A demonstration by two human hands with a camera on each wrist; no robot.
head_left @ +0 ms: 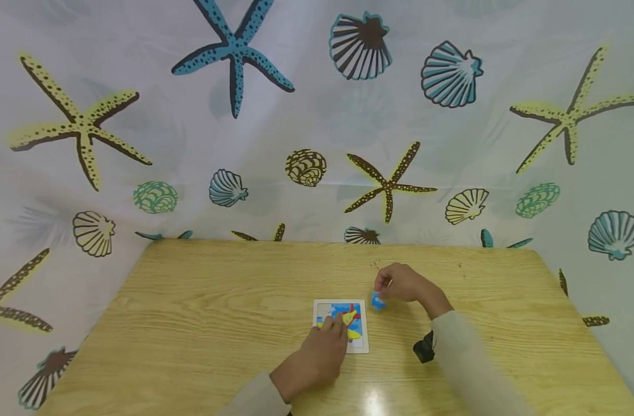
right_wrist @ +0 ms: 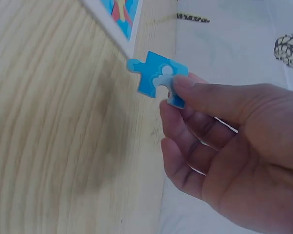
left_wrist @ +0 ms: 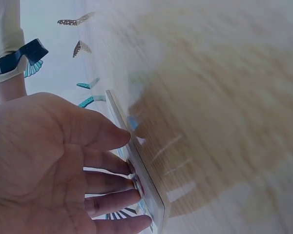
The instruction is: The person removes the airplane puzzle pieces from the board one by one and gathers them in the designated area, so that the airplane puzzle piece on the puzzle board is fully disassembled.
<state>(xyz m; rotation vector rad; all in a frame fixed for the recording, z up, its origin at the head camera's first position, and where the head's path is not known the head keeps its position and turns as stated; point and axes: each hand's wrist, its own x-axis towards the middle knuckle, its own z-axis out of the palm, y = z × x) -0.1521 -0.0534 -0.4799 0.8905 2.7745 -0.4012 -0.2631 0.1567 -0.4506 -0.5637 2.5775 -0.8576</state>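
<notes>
Just below the head view's middle, the right hand (head_left: pixel 400 282) pinches a blue piece (head_left: pixel 378 301) beside the puzzle (head_left: pixel 366 335). It has only one end, so the piece could slip. The left hand (head_left: pixel 324 349), fingers straight, touches the puzzle; a hard push could slide it.

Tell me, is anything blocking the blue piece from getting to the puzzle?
Nothing visible stands between the blue piece and the puzzle, just table; but the left hand covers the puzzle's lower-left part.
</notes>
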